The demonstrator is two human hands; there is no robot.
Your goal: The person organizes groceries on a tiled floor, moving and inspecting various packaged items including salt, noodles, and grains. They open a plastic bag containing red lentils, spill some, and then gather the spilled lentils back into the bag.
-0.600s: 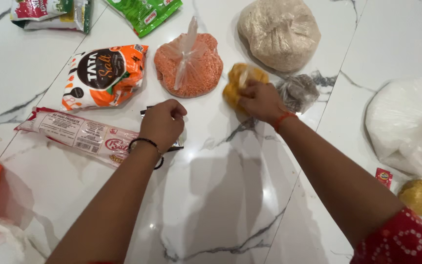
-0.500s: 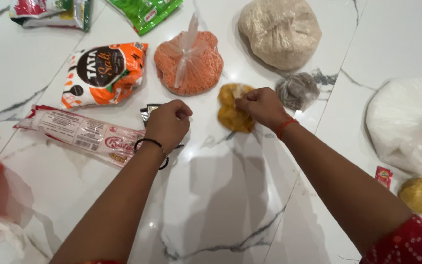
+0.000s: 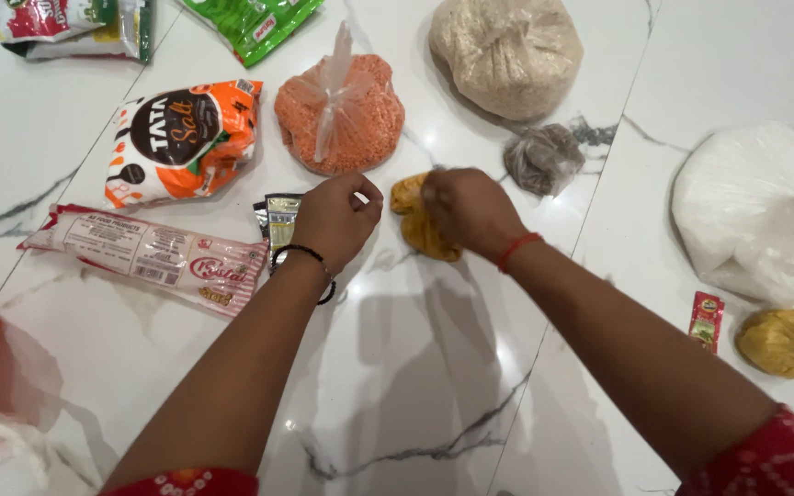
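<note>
Both forearms reach up from the bottom edge toward 12 o'clock. The right hand (image 3: 466,209) is curled closed on a small yellow bag (image 3: 415,225) near the middle of the marble floor (image 3: 415,386). The left hand (image 3: 342,219), fingers pinched together, is just beside this bag at its 9 o'clock; whether it holds something I cannot tell. A small silver packet (image 3: 279,218) lies at 9 o'clock of the left hand, a bag of red lentils (image 3: 340,115) at 12 o'clock, and a grey bag (image 3: 544,158) at 1 o'clock of the right hand.

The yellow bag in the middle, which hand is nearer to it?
Right. The right hand grips the yellow bag; the left hand sits just left of it, apart.
</note>
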